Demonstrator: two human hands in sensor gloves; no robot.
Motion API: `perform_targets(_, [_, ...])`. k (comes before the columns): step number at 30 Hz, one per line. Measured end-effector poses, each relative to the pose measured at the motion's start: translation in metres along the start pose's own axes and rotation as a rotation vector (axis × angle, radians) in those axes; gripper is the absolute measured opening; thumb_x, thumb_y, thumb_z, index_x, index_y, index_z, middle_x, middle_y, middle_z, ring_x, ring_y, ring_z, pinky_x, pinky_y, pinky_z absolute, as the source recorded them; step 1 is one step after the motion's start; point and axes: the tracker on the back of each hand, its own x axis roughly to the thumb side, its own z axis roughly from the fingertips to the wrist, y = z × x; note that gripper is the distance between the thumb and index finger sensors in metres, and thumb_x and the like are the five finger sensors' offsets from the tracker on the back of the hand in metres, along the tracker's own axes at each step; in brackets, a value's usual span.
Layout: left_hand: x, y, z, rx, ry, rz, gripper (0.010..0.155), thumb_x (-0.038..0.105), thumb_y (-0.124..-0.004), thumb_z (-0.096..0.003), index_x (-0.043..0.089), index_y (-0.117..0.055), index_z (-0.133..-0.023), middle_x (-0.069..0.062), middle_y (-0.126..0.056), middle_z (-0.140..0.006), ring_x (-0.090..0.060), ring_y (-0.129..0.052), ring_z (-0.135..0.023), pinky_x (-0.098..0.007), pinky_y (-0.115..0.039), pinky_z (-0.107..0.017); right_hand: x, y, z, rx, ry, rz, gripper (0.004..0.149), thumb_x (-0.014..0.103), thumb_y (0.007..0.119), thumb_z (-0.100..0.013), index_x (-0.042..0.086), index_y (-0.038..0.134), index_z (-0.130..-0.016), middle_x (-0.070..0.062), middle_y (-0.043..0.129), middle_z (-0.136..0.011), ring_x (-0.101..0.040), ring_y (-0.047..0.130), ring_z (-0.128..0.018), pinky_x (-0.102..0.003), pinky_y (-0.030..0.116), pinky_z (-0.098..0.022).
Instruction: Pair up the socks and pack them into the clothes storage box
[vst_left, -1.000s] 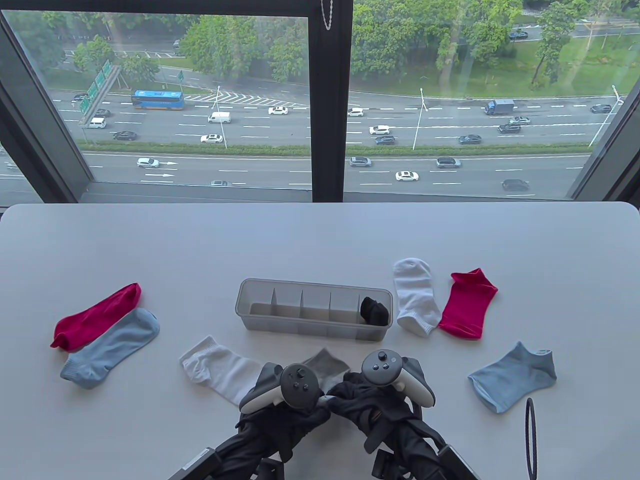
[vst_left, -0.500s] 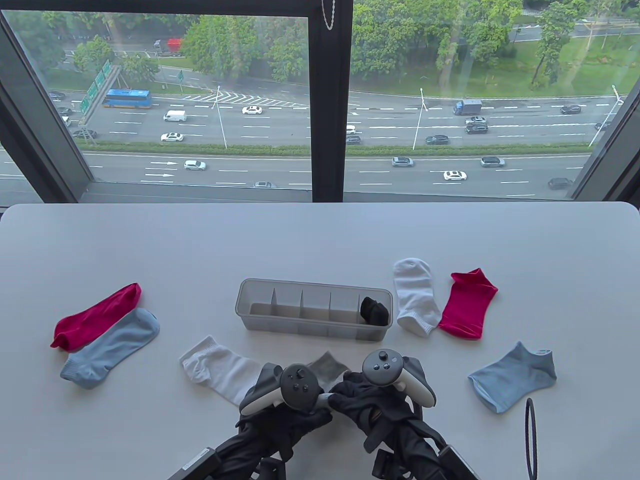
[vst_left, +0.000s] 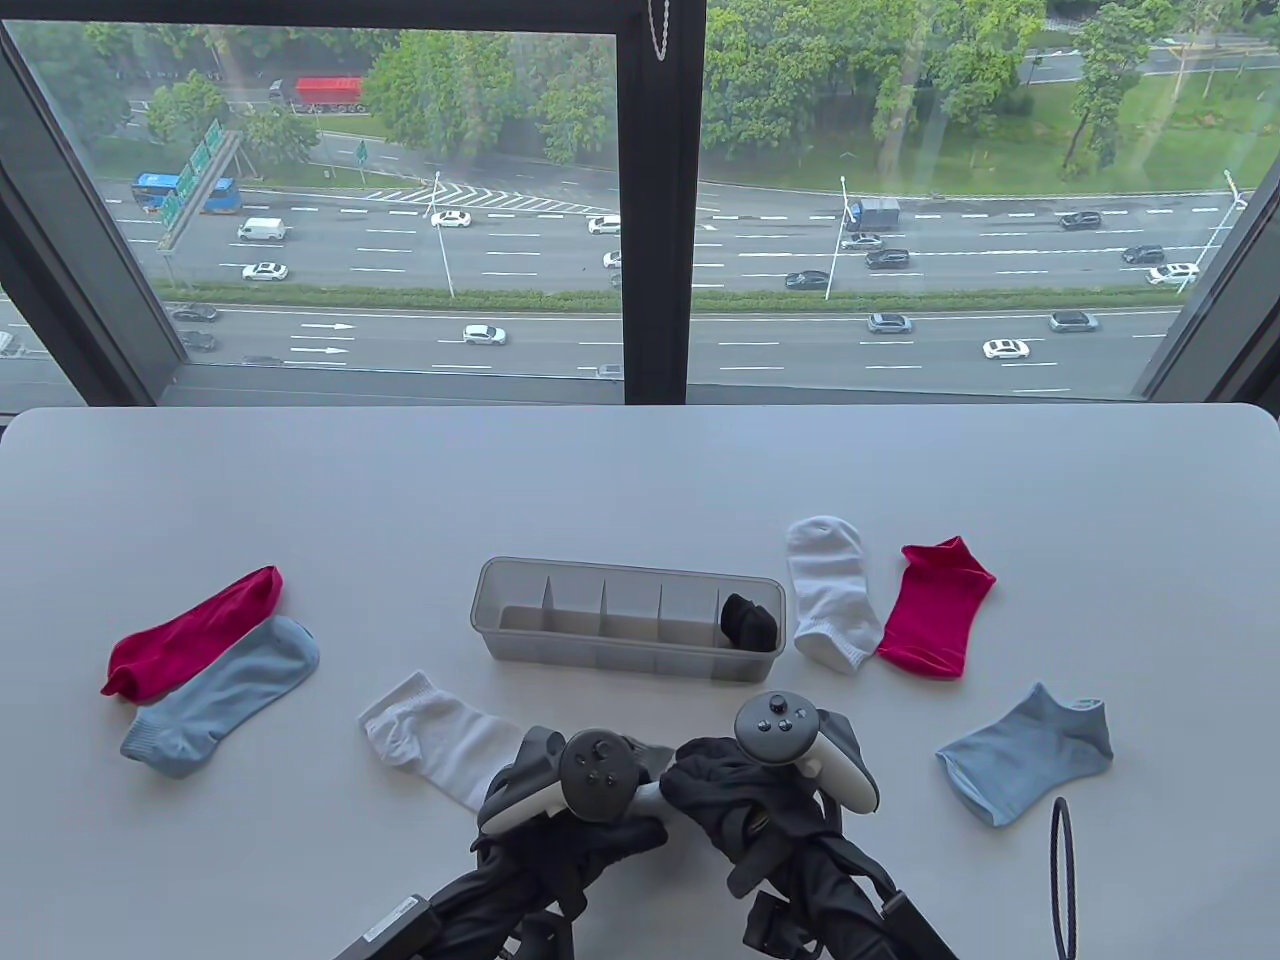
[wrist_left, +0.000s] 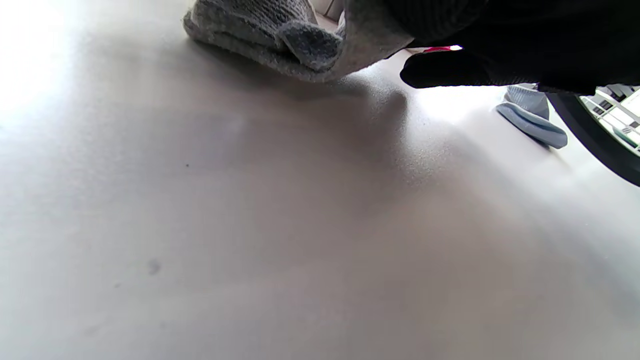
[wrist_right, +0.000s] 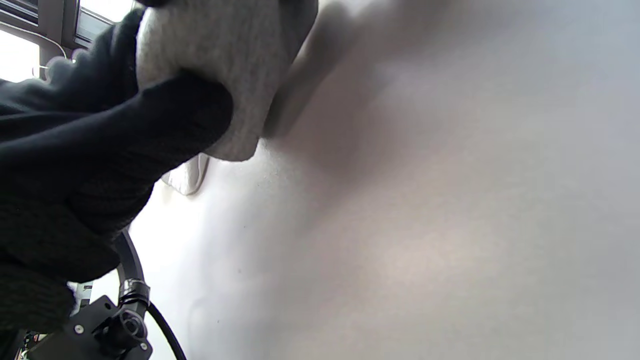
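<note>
The grey sock (wrist_left: 300, 45) showed beyond my hands a moment ago; now it is almost hidden, bunched up small between them. My right hand (vst_left: 735, 795) has moved up a little toward the box too. I think I am rolling the grey socks into a bundle, and the roll is nearly done.

My left hand (vst_left: 570, 800) has its fingers on the bundle from above, but I cannot tell how tight they are. My right hand's fingers (wrist_right: 165, 115) are curled round the grey cloth and pinch it.

The bundle sits on the table (vst_left: 640, 470), just in front of the storage box (vst_left: 620, 655). The black pair (vst_left: 750, 620) is already in the box's right end pocket. The white, red and blue socks are not paired yet.
</note>
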Motion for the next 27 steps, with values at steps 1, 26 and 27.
perform_targets(1, [0.001, 0.002, 0.001, 0.033, -0.017, 0.003, 0.058, 0.036, -0.064, -0.0568, 0.005, -0.045, -0.102, -0.029, -0.025, -0.116, -0.056, -0.017, -0.107, -0.076, -0.019, -0.072, -0.001, 0.000, 0.000, 0.000, -0.002, 0.006, 0.045, 0.050, 0.047, -0.058, 0.022, 0.061, -0.091, -0.008, 0.020, -0.113, -0.032, 0.000, -0.102, -0.056, 0.008, -0.075])
perform_targets(26, [0.002, 0.009, 0.006, 0.020, -0.053, 0.003, 0.053, 0.044, -0.068, -0.0533, 0.004, -0.059, -0.087, -0.026, -0.035, -0.116, -0.055, -0.025, -0.108, -0.076, -0.025, -0.074, 0.008, -0.003, 0.010, -0.071, -0.074, 0.018, 0.048, 0.055, 0.056, -0.055, 0.025, 0.063, -0.091, -0.007, 0.029, -0.114, -0.033, 0.008, -0.105, -0.057, 0.014, -0.078])
perform_targets(27, [0.001, 0.011, 0.006, 0.040, -0.056, 0.010, 0.050, 0.043, -0.069, -0.0535, 0.005, -0.062, -0.085, -0.026, -0.038, -0.115, -0.055, -0.029, -0.108, -0.076, -0.028, -0.074, 0.008, -0.002, 0.009, -0.059, -0.077, 0.008, 0.049, 0.055, 0.058, -0.055, 0.025, 0.060, -0.094, -0.008, 0.024, -0.115, -0.033, 0.005, -0.104, -0.058, 0.013, -0.077])
